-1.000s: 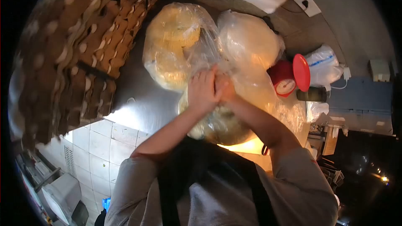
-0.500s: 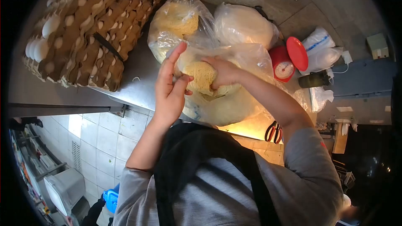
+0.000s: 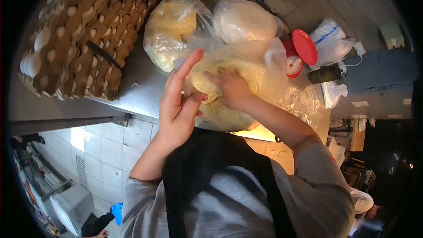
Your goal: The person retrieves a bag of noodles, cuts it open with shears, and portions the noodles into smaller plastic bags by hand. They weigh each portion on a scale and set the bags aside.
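An open clear plastic bag (image 3: 275, 61) of pale yellow noodles (image 3: 251, 71) lies on the metal counter in front of me. My right hand (image 3: 232, 89) is inside it, fingers spread on the noodles. At the bag's left side is my left hand (image 3: 178, 101), its index finger stretched up and its thumb apart, the other fingers partly hidden. It touches or nearly touches the bag's edge. Behind it stands a second bag of noodles (image 3: 178, 24).
Stacked egg trays (image 3: 83, 35) stand at the left. A white-filled bag (image 3: 246, 21), a red scale (image 3: 294, 64), a dark jar (image 3: 326, 74) and more plastic bags (image 3: 330, 39) are at the back and right. Other people are partly visible at the lower edges.
My right hand has opened and come off the noodle clump it was beside; it now rests with fingers spread over the noodles. The camera view has shifted slightly.
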`<state>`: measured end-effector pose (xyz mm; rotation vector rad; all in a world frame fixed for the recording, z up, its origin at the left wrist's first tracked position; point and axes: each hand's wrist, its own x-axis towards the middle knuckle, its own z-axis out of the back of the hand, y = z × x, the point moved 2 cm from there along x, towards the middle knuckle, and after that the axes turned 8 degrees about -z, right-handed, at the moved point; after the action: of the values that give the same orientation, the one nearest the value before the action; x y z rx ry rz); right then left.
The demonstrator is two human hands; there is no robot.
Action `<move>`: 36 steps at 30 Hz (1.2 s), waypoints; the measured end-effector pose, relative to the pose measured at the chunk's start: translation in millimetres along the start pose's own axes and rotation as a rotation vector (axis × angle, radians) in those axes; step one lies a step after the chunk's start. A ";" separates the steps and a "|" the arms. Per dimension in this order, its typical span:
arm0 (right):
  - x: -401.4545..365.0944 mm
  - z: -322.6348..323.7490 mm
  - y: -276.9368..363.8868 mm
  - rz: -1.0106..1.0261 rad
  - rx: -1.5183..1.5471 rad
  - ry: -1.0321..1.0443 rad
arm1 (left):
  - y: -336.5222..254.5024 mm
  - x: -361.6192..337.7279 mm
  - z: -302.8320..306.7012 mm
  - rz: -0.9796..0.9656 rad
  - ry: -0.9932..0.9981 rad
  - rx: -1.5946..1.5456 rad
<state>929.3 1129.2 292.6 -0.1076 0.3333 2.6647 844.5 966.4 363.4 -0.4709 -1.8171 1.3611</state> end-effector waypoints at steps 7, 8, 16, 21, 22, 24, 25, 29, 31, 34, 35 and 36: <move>-12.4 40.0 5.7 0.033 0.168 -0.283 | 5.6 -9.4 13.6 0.061 -0.080 -0.003; -7.9 17.9 4.7 0.076 0.166 -0.134 | 3.3 -10.3 11.5 0.069 -0.070 -0.025; -19.1 64.3 17.3 0.180 0.201 -0.348 | 2.8 -16.8 17.8 0.094 -0.028 -0.038; -9.5 22.7 -7.1 0.128 0.192 -0.169 | 6.6 -23.1 19.3 0.043 0.011 0.014; -14.0 58.4 2.2 0.142 0.221 -0.234 | -1.0 -23.6 19.0 0.160 0.003 -0.038; -23.2 91.8 15.5 0.129 0.279 -0.364 | 5.1 -24.5 17.0 0.092 0.000 -0.083; -22.1 75.8 11.6 0.103 0.267 -0.289 | 6.6 -22.9 16.3 0.044 -0.006 -0.107; -16.0 21.6 -8.4 0.057 0.213 -0.105 | -3.0 -23.7 13.4 0.143 -0.008 -0.099; -25.8 69.2 3.6 0.136 0.264 -0.350 | 0.2 -30.3 14.3 0.122 -0.002 -0.104; -29.1 72.2 8.5 0.075 0.436 -0.279 | 3.8 -21.6 10.4 0.075 -0.012 -0.151; -28.4 55.6 6.8 0.035 0.478 -0.250 | 6.8 -19.9 8.6 0.055 -0.007 -0.148; -24.5 25.9 -6.8 0.048 0.359 -0.122 | 7.6 -21.9 8.2 0.082 0.006 -0.162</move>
<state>953.7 1131.2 319.4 0.1762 0.7732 2.5951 850.3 948.6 347.4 -0.6398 -1.9310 1.2697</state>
